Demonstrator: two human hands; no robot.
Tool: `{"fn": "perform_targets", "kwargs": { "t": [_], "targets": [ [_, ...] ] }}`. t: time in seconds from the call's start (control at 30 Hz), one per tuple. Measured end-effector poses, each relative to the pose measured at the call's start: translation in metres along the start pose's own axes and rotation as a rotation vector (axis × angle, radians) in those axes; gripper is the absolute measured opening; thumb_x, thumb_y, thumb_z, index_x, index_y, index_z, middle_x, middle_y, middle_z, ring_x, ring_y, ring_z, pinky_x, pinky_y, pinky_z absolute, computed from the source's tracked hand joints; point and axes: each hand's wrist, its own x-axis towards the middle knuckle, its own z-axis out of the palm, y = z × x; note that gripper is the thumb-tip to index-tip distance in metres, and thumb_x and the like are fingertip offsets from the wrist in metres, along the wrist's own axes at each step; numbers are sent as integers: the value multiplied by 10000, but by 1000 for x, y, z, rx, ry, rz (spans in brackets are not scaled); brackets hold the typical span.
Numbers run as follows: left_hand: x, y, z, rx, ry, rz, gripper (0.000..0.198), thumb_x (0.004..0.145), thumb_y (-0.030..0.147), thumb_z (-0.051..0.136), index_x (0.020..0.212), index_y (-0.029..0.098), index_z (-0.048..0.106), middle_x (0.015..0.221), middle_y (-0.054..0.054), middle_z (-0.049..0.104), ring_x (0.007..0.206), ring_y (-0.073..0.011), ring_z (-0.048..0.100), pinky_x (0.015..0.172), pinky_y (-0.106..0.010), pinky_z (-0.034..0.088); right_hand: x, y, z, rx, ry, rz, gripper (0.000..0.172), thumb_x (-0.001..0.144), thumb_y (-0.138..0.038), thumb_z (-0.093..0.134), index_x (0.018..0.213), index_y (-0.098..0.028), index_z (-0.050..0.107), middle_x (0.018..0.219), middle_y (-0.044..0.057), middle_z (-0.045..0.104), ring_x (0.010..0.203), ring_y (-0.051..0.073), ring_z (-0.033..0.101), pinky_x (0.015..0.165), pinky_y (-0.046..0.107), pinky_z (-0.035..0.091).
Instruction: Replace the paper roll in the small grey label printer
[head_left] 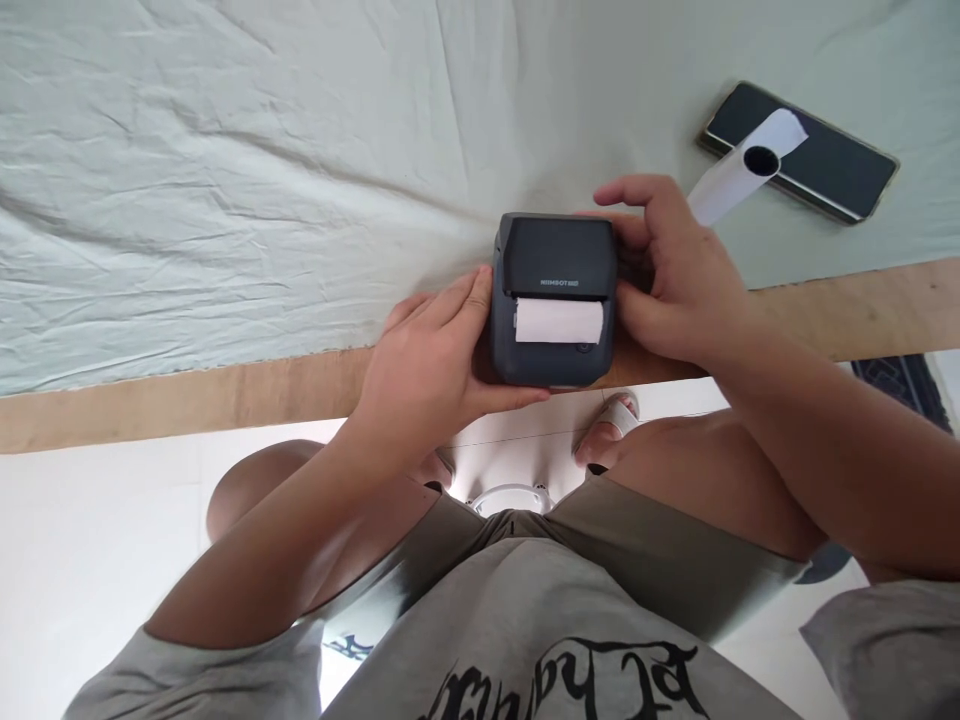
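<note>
A dark label printer (559, 255) marked "NIIMBOT" sits at the table's near edge, its lid down. White label paper (559, 321) sticks out of the slot on its front. My left hand (435, 350) grips the printer's left side, fingers along the wall and thumb at the front lower edge. Against the right side rests my right hand (667, 270), thumb near the front corner and fingers curled around the back, the index finger raised. Some of the right fingertips are hidden behind the printer.
To the right, a phone (832, 160) lies on the pale green cloth (300, 150). A white paper roll (724, 190) with a dark core end leans or lies by it, its loose end over the phone. A bare wooden strip (300, 385) forms the table's near edge, above my knees.
</note>
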Motion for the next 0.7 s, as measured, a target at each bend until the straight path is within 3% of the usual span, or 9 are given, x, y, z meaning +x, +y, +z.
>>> {"fn": "perform_targets", "kwargs": {
  "t": [0.1,0.2,0.3,0.43,0.5,0.57,0.63,0.7],
  "targets": [
    [-2,3,-4,13,-26,-9,1122,888,710,960,1769,176,514,1805,-187,596,1622,-460,635,1391,-606,479,-2,2,-3,115,-56,57,591,969,-218,579,1537,-348,478,1511,23,749,1322,244,762,1204,534,635],
    [-4,3,-8,-40,-40,-21,1004,1024,691,755,1788,98,481,1778,-200,623,1627,-428,631,1390,-582,472,-5,4,-8,147,-125,-31,502,1093,-467,561,1569,-337,468,1495,63,741,1290,262,763,1134,542,664],
    [-6,1,-7,-74,-17,-9,886,1113,666,539,1769,71,499,1738,-202,662,1600,-396,654,1374,-564,485,-7,6,-12,-20,-114,-119,651,1060,-668,661,1592,-336,487,1410,74,769,1240,279,777,1151,566,651],
    [-6,2,-2,-15,12,40,899,1141,636,437,1751,-22,489,1757,-257,623,1612,-422,634,1371,-580,478,-5,-7,-19,-93,-8,-66,565,1006,-609,749,1482,-342,607,1532,76,713,1380,288,736,1134,487,653],
    [-5,3,-1,6,12,55,914,1145,630,424,1750,-53,478,1744,-281,625,1591,-435,648,1362,-583,483,-3,-20,-24,-170,101,-41,491,958,-538,810,1382,-333,674,1354,67,755,1191,259,761,952,428,649],
    [-5,4,0,19,10,60,913,1145,625,424,1750,-57,478,1739,-291,624,1576,-440,657,1350,-580,492,-1,-34,-26,-281,195,-15,387,973,-484,804,1314,-327,710,1012,32,742,876,211,711,804,410,589],
    [-5,4,0,28,6,57,902,1144,616,423,1748,-52,481,1728,-288,635,1573,-438,658,1346,-579,496,3,-44,-26,-381,263,-13,271,1037,-443,736,1283,-328,722,758,-20,647,670,181,620,807,432,573],
    [-4,4,-1,31,1,48,885,1142,613,424,1751,-27,481,1728,-272,640,1585,-432,647,1350,-589,492,7,-50,-23,-433,333,-49,214,1074,-372,668,1277,-332,723,669,-59,613,576,161,581,872,459,587]
  ]
}}
